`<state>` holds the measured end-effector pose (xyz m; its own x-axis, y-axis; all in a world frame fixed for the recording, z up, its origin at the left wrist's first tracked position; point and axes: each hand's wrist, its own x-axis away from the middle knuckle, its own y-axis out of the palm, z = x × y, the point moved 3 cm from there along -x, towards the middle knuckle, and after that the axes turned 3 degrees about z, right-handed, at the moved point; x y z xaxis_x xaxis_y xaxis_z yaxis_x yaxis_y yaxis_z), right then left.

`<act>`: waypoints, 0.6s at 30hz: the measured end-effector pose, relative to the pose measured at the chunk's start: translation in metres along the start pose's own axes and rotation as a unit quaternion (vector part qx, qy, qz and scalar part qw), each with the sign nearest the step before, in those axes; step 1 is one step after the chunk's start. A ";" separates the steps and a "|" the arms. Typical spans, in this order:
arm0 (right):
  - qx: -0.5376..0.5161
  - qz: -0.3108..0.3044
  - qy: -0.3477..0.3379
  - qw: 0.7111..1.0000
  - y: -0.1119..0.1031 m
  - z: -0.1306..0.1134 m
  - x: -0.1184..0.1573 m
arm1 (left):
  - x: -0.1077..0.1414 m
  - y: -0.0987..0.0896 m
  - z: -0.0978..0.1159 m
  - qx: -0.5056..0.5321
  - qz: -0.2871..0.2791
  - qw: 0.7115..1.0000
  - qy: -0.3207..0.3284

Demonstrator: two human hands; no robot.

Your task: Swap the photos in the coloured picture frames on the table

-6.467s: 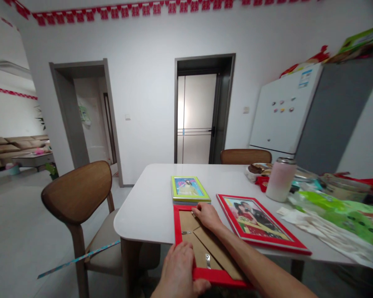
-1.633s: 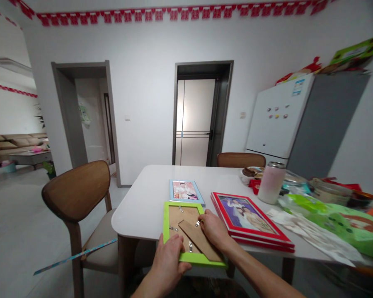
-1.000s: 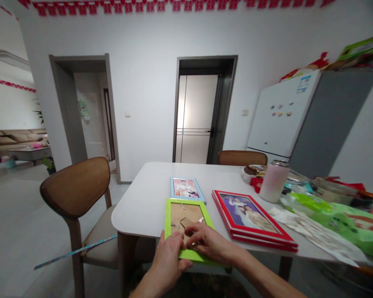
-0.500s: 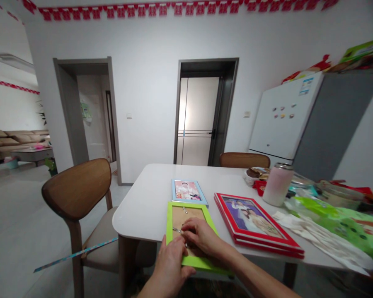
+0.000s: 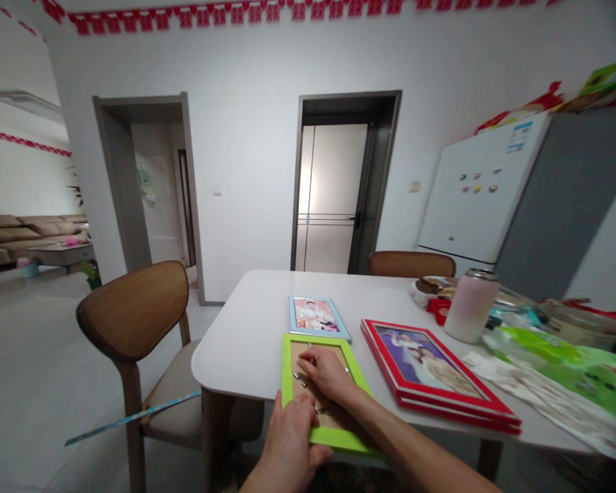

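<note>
Frame (image 5: 287,373), green, across the tabletop's (image 5: 251,329) near edge: left hand (image 5: 291,438) clamped on its corner, right hand (image 5: 329,373) on its back, grip unclear.

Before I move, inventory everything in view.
Overturned rectangular photo frame: 1, lime, near table edge
Face-up photo frame: 1, blue, beyond it
Stacked photo frames: 2, red, centre right
Glossy table: 1, white, centre
Cylindrical bottle: 1, pinkish, table's right
Limp fabric: unclear, white, table's right
Plastic packaging: unclear, mostly green, right
Wooden chairs: 2, brown, left, behind table
Tall fridge: 1, white-grey, right
Rectangular doorways: 2, grey, back wall
Sofa: 1, beige, left
Hanging pennants: many, red, wall top
Left hand: 1, bare, on lime frame
Right hand: 1, bare, over its back
</note>
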<state>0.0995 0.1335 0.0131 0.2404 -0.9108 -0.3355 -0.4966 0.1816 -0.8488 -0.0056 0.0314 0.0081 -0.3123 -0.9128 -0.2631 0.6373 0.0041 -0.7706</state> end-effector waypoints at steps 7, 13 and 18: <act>0.070 0.033 0.077 0.994 -0.002 0.036 -0.022 | 0.000 0.001 0.001 -0.002 -0.010 1.000 0.001; 0.092 0.026 0.088 0.992 -0.001 0.035 -0.020 | -0.001 0.001 0.001 -0.004 -0.020 1.000 -0.008; 0.090 0.023 0.078 0.993 -0.002 0.034 -0.017 | 0.001 0.000 0.005 0.004 -0.015 1.000 -0.010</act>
<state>0.1244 0.1615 0.0069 0.0822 -0.9436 -0.3207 -0.3434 0.2752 -0.8980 -0.0022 0.0283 0.0111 -0.3184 -0.9201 -0.2282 0.6327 -0.0270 -0.7739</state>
